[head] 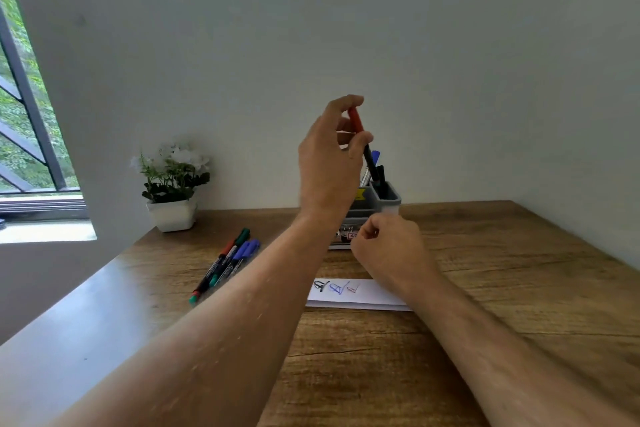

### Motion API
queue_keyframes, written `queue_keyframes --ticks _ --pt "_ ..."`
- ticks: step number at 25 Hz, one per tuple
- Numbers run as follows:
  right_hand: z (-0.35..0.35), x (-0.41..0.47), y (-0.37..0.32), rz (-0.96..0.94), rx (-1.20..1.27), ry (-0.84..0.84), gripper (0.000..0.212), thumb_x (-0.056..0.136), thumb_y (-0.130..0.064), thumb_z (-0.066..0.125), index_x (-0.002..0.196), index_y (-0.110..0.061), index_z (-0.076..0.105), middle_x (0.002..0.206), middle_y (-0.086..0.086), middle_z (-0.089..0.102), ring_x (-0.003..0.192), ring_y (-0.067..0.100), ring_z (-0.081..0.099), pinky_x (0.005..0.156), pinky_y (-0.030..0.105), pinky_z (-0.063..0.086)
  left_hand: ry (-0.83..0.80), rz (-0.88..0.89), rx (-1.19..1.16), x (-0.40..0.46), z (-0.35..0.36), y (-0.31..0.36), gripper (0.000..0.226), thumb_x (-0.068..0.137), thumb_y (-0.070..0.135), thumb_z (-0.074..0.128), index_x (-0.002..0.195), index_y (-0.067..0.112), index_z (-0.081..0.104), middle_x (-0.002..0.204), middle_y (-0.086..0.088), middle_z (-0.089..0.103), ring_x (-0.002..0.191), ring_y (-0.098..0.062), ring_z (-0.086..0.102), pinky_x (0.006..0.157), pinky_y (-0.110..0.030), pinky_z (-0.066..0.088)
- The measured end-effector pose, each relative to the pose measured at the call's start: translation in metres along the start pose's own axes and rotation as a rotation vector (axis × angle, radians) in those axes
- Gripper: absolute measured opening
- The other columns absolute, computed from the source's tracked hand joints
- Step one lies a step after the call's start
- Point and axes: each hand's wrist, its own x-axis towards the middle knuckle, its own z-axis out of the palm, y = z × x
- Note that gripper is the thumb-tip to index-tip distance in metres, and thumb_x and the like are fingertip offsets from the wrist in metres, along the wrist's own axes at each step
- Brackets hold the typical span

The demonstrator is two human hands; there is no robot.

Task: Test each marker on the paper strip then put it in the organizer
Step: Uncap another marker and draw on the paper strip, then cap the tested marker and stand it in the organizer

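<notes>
— Where does the red-capped marker (360, 135) sit relative to the left hand (329, 163)?

— Center frame, raised above the grey organizer (389, 199). It is pinched between thumb and fingertips near its cap, its dark barrel slanting down toward the organizer's right compartment.

— And the right hand (388, 246)?

— Lower, just in front of the organizer, fingers curled; whether its grip holds anything cannot be told. The paper strip (353, 293) lies below it on the tabletop (519, 288), spare markers (228, 262) at center left.
</notes>
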Motion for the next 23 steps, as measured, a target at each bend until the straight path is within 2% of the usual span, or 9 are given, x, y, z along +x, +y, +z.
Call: queue_keyframes --ticks 2,5,8,12,14,17,20,23 --pt "-0.001 0.000 0.000 -0.010 -0.003 -0.013 0.011 0.087 -0.020 0.063 0.076 -0.021 0.063 0.078 -0.004 0.064 0.071 0.008 0.060 0.054 0.022 0.043 -0.060 -0.014 0.074 0.005 0.010 -0.007 0.043 0.089 0.011 0.069 0.126 0.031 0.059 0.097 0.006 0.067 0.081 0.001 0.066 0.070 -0.008 0.051" --pt "-0.001 0.001 0.001 -0.027 0.005 -0.029 0.010 0.086 -0.018 0.062 0.077 -0.020 0.064 0.078 -0.002 0.064 0.071 0.011 0.061 0.056 0.027 0.049 -0.165 -0.067 0.174 0.009 0.021 -0.017 0.048 0.088 0.012 0.071 0.129 0.032 0.060 0.098 0.003 0.068 0.084 -0.007 0.067 0.072 -0.015 0.052" --pt "0.000 0.004 0.002 -0.024 -0.018 -0.042 0.009 0.086 -0.018 0.061 0.078 -0.021 0.063 0.078 -0.002 0.064 0.072 0.012 0.062 0.063 0.032 0.057 -0.267 -0.097 0.294 0.012 0.029 -0.021 0.051 0.087 0.011 0.070 0.133 0.030 0.059 0.100 0.002 0.071 0.087 -0.008 0.065 0.081 -0.021 0.053" --pt "0.003 0.006 0.003 -0.019 -0.031 -0.035 0.009 0.086 -0.019 0.063 0.077 -0.022 0.062 0.075 -0.003 0.064 0.070 0.013 0.063 0.066 0.034 0.060 -0.382 -0.169 0.455 0.018 0.039 -0.025 0.063 0.082 0.012 0.076 0.139 0.024 0.054 0.123 -0.008 0.066 0.108 -0.021 0.064 0.099 -0.039 0.051" --pt "0.002 0.006 0.003 -0.021 -0.017 -0.042 0.009 0.085 -0.020 0.064 0.076 -0.020 0.063 0.073 -0.002 0.065 0.069 0.013 0.064 0.067 0.036 0.060 -0.401 -0.170 0.543 0.016 0.042 -0.025 0.066 0.083 0.015 0.076 0.143 0.020 0.049 0.134 -0.010 0.060 0.117 -0.024 0.059 0.103 -0.036 0.047" --pt "0.001 0.004 0.002 -0.028 -0.012 -0.063 0.009 0.086 -0.018 0.063 0.076 -0.018 0.064 0.073 0.000 0.066 0.069 0.014 0.063 0.063 0.032 0.058 -0.303 -0.180 0.550 0.011 0.037 -0.026 0.055 0.085 0.013 0.074 0.136 0.016 0.054 0.129 -0.009 0.063 0.108 -0.021 0.063 0.092 -0.032 0.052" --pt "0.001 0.003 0.002 -0.036 -0.020 -0.075 0.010 0.087 -0.018 0.064 0.078 -0.021 0.063 0.079 -0.004 0.063 0.073 0.009 0.060 0.057 0.022 0.048 -0.203 -0.265 0.486 0.007 0.020 -0.022 0.031 0.084 0.017 0.076 0.114 0.017 0.069 0.110 -0.002 0.068 0.089 -0.013 0.065 0.073 -0.025 0.052" --pt "-0.001 0.002 0.001 -0.031 -0.014 -0.082 0.008 0.087 -0.019 0.066 0.081 -0.022 0.064 0.083 -0.006 0.062 0.077 0.007 0.059 0.061 0.021 0.049 -0.163 -0.305 0.491 0.004 -0.011 -0.015 0.014 0.082 0.022 0.078 0.093 0.018 0.072 0.090 0.006 0.066 0.076 -0.006 0.061 0.067 -0.020 0.050"
